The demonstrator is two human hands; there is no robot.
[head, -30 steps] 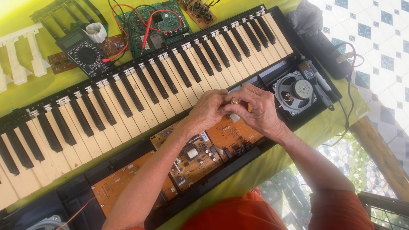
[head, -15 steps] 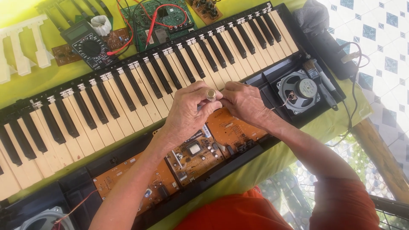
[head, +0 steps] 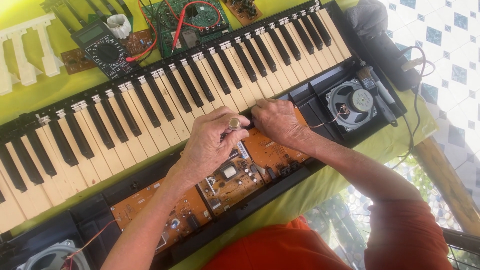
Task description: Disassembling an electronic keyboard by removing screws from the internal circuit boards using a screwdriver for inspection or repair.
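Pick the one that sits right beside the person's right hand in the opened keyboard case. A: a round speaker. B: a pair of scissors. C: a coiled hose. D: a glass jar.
A: a round speaker with a grey cone sits in the case compartment just beside the right hand, while the left hand rests over the orange circuit board.

Worktop [head: 60, 90], green-covered: opened keyboard [head: 150, 115], multimeter [head: 102, 47], green circuit board [head: 192, 20], loose white keys [head: 25, 55].

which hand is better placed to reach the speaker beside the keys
Right. The right hand rests on the orange circuit board just beside the speaker, while the left hand sits farther off, pinching a small round part.
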